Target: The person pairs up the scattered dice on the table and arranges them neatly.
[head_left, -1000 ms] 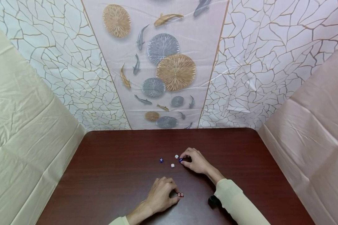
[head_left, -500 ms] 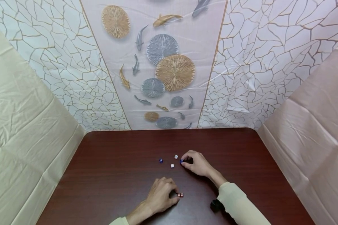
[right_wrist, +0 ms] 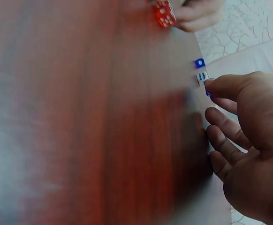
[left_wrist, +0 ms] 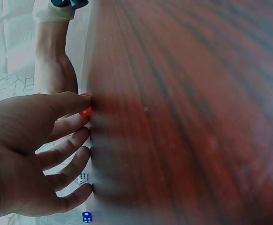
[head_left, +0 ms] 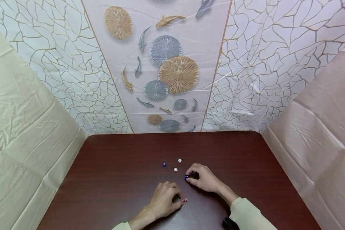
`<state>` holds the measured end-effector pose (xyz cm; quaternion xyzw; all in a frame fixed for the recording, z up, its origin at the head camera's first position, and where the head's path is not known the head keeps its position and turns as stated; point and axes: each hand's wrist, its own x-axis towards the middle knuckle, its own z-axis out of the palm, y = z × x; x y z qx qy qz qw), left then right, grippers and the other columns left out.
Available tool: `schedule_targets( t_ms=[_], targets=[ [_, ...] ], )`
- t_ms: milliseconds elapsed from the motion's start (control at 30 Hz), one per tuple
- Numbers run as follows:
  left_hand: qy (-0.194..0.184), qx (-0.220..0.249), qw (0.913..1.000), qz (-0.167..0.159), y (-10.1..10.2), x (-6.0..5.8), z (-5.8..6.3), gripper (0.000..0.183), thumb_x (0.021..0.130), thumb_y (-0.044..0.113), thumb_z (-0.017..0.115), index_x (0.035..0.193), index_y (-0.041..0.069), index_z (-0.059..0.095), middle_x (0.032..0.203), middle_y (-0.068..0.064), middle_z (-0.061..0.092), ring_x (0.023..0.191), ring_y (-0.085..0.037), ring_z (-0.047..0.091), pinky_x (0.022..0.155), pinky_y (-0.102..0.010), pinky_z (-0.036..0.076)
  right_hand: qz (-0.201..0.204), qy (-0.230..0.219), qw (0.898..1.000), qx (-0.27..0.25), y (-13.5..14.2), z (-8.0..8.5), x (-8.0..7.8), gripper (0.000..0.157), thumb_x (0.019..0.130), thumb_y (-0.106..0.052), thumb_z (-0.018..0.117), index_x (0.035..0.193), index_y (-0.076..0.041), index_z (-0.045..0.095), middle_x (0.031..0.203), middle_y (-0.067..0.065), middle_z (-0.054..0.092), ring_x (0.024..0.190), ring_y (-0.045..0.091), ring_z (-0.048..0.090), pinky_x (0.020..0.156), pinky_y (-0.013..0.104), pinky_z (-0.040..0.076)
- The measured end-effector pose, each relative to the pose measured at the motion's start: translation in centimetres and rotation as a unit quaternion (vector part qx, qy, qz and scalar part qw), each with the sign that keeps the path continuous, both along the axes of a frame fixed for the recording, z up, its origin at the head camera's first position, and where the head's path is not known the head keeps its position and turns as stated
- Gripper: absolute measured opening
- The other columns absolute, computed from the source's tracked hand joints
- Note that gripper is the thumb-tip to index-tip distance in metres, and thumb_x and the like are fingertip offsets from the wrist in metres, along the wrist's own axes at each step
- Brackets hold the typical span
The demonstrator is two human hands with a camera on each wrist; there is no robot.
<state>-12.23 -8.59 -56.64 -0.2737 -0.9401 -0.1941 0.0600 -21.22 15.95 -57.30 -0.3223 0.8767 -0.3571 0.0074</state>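
The table (head_left: 118, 179) was finished in glossy dark-red wood grain, with pale glare near its front. Small cubes with rounded corners were spread over its middle: two red dice (head_left: 184, 200) set side by side, two white dice (head_left: 177, 165) and a second blue die (head_left: 164, 164). Against the right fingertips, a blue die (head_left: 186, 177) with pale spots was held. Both arms were covered by pale, soft-looking sleeves (head_left: 250, 212). The far side was hung with a creased backdrop (head_left: 247, 57), printed with crackle lines, fish and round fringed shapes, and the flanks with plain, fold-marked side cloths (head_left: 23, 95).

The red dice were pinched at their left end between thumb and forefinger of the left hand (head_left: 164, 198); the blue die was pinched likewise by the right hand (head_left: 204, 178). Whether that die was lifted could not be told.

From the head camera, the whole layout was shown. In the left wrist view, red translucency and the spread of the left hand's other fingers were revealed. In the right wrist view, the pinched die was mostly covered by the thumb, and the wood was blurred.

The far edge was straight, ending in rounded corners against the backdrop. All the dice were placed well apart from the edges. A strip of wood was left between the hands, and broad stretches were left toward both sides and beyond the white dice.
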Motion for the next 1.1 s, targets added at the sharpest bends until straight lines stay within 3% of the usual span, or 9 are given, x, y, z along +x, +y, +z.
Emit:
schedule_targets(
  t_ms=[333,700,1100],
  targets=[
    [0.005,0.0,1.0,-0.001,0.0,0.0,0.0,0.016,0.087,0.036,0.095,0.099,0.027,0.087,0.1,0.014,0.078,0.093,-0.004,0.063,0.085,-0.028,0.045,0.015,0.033,0.999,0.006,0.0,-0.4,2.2,0.016,0.096,-0.016,0.089,0.108,-0.02,0.08,0.107,-0.009,0.076,0.103,0.009,0.067,0.093,0.031,0.056],
    [0.011,0.003,0.9999,-0.001,0.0,0.0,-0.2,0.016,0.087,0.036,0.095,0.098,0.028,0.086,0.101,0.014,0.078,0.094,-0.004,0.063,0.086,-0.029,0.046,0.021,0.039,0.999,0.001,-0.4,-0.3,3.4,0.017,0.095,-0.014,0.089,0.108,-0.017,0.08,0.107,-0.005,0.077,0.103,0.012,0.068,0.094,0.033,0.056],
    [0.014,0.009,0.9999,-0.002,0.0,0.1,-0.2,0.015,0.087,0.036,0.096,0.096,0.029,0.087,0.1,0.015,0.078,0.092,-0.004,0.062,0.083,-0.027,0.043,0.009,0.047,0.999,0.017,-0.8,-0.8,4.0,0.017,0.094,-0.018,0.09,0.108,-0.02,0.081,0.106,-0.009,0.075,0.103,0.008,0.064,0.095,0.035,0.052]
  ],
)
